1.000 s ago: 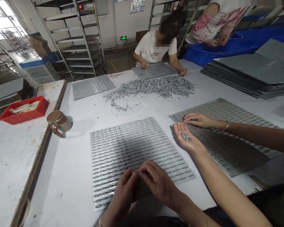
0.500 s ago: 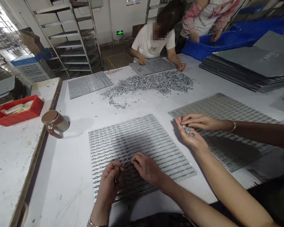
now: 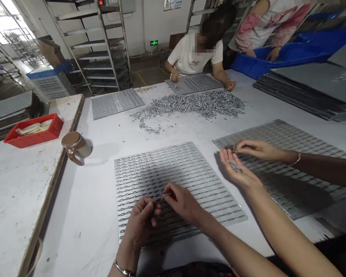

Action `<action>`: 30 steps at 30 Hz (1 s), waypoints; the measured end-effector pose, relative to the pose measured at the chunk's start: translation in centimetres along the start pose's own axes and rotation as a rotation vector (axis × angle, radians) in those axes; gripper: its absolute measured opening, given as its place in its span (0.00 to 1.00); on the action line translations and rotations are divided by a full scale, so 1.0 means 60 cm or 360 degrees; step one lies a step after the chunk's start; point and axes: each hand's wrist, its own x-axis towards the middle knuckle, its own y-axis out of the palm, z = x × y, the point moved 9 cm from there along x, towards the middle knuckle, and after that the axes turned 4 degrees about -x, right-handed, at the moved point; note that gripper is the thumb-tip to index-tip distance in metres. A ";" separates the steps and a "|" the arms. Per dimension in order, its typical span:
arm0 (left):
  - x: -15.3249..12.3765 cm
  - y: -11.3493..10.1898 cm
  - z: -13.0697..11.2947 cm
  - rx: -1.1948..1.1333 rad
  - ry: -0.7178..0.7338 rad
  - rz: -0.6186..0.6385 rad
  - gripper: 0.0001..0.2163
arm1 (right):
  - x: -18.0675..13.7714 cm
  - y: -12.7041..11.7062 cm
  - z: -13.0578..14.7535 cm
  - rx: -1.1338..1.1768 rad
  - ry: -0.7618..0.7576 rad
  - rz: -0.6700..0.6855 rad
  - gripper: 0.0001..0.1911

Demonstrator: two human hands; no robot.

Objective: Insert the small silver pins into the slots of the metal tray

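A ribbed metal tray lies on the white table in front of me. My left hand rests over its near edge with fingers curled round small metal pieces I can barely see. My right hand is beside it, fingertips pinched on a small metal piece above the tray's grooves. The two hands almost touch. A long heap of small silver metal pieces lies further back on the table.
A co-worker's hands at my right hold metal pieces over a second ribbed tray. A brown mug lies at the left, a red bin beyond it. Two people work at the far side; stacked grey trays sit at the right.
My hands parted and then came together again over the tray's near edge. The co-worker's upper hand moved from the cupped palm toward the second tray. The camera view shifted slightly.
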 end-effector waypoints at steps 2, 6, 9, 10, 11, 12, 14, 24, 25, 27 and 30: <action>-0.001 0.006 0.010 0.0025 -0.0056 0.0021 0.21 | -0.020 -0.024 0.030 0.0138 -0.0189 -0.0180 0.05; -0.006 0.023 0.034 0.0094 -0.0163 0.0125 0.22 | -0.059 -0.030 0.090 0.0092 -0.0553 -0.0046 0.07; -0.010 0.024 0.042 0.0147 -0.0160 0.0124 0.22 | -0.070 -0.019 0.105 -0.0053 -0.0654 0.0134 0.07; -0.011 0.023 0.045 0.0182 -0.0169 0.0122 0.23 | -0.070 -0.015 0.105 -0.0095 -0.0661 0.0174 0.07; -0.012 0.022 0.047 0.0221 -0.0177 0.0117 0.23 | -0.070 -0.010 0.104 -0.0125 -0.0662 0.0222 0.06; -0.013 0.021 0.049 0.0257 -0.0185 0.0103 0.23 | -0.069 -0.005 0.102 -0.0140 -0.0661 0.0268 0.06; -0.015 0.019 0.053 0.0326 -0.0201 0.0071 0.24 | -0.068 0.002 0.097 -0.0140 -0.0644 0.0350 0.06; -0.020 0.032 0.059 0.0457 -0.0219 0.0145 0.23 | -0.075 -0.033 0.067 -0.0002 -0.0405 0.0251 0.09; -0.020 0.028 0.050 0.0473 -0.0154 0.0103 0.21 | -0.070 -0.035 0.052 -0.0032 -0.0339 0.0174 0.09; -0.020 0.016 0.026 0.0482 -0.0006 -0.0027 0.20 | -0.059 -0.032 0.022 -0.0132 -0.0210 0.0069 0.09; -0.023 0.000 -0.002 0.0440 0.0162 -0.0171 0.19 | -0.040 -0.007 -0.010 -0.0295 -0.0066 0.0075 0.09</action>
